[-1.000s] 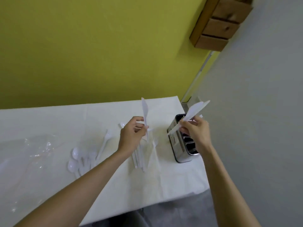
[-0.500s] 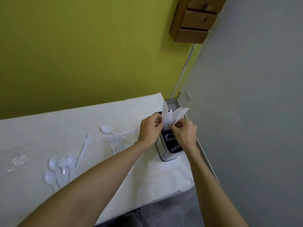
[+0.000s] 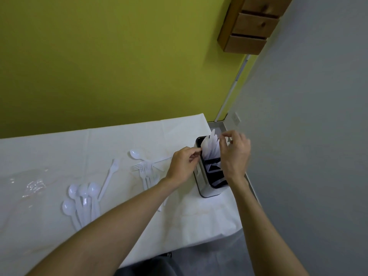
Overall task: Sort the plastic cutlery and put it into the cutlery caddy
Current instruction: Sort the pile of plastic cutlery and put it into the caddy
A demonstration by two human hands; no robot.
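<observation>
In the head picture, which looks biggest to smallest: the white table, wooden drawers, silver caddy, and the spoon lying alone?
white table
wooden drawers
silver caddy
spoon lying alone
The drawers are farther away, so their real size against the caddy is unsure.

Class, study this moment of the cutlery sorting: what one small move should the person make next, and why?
Probably let go of the knives and move the left hand to the forks. The knives already stand in the far compartment of the caddy, while forks and spoons lie on the table, outside it.
</observation>
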